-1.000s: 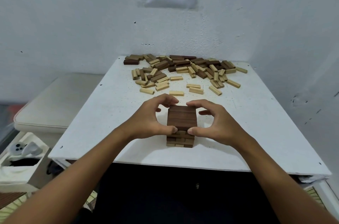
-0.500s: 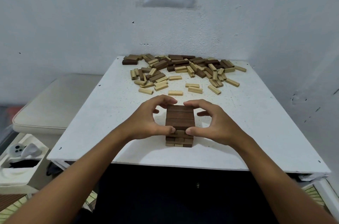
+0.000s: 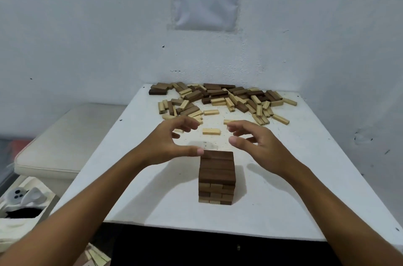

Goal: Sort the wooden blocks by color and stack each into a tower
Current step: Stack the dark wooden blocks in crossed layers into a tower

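Tower (image 3: 217, 175) rear hidden; approx. 5 layers.

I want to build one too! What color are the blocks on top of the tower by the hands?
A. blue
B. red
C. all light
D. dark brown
D: the top layer of the tower is dark brown wood, and both the left hand and the right hand hover empty just behind it.
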The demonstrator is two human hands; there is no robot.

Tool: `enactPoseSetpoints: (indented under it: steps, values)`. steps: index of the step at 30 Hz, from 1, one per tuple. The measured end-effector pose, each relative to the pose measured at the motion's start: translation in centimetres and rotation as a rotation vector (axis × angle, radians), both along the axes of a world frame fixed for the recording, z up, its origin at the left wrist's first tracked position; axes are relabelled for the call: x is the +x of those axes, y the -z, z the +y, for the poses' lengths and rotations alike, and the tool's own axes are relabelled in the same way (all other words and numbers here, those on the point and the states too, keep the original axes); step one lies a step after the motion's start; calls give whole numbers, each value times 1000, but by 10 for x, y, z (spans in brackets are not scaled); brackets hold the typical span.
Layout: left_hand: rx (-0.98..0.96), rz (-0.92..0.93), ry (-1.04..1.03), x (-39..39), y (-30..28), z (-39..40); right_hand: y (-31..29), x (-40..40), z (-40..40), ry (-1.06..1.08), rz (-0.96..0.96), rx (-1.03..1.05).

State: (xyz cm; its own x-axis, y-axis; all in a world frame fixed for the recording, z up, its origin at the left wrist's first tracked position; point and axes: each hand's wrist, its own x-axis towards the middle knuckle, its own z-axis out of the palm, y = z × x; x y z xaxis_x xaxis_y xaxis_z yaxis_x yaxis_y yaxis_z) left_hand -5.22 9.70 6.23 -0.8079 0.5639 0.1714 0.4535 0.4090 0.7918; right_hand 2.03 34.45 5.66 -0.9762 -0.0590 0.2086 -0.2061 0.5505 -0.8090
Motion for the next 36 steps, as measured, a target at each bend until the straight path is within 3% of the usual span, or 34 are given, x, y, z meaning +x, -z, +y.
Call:
enactPoseSetpoints:
  steps: [10, 18, 22, 28, 31, 36]
  values:
    - [-25, 76, -323, -116, 16, -13, 2, -114, -9, 55, -55, 87]
    - [-373, 134, -451, -180, 37, -6, 23, -204, -56, 153, -170, 661]
    - [-351, 122, -478, -189, 44, -2, 29, -220, -69, 182, -241, 748]
    - [-297, 90, -543, -189, 44, 5, 30, -226, -72, 238, -250, 517]
    - [-285, 93, -585, -187, 44, 7, 30, -228, -69, 213, -232, 114]
    - [-166, 121, -610, -182, 38, 4, 20, -234, -58, 122, -162, -390]
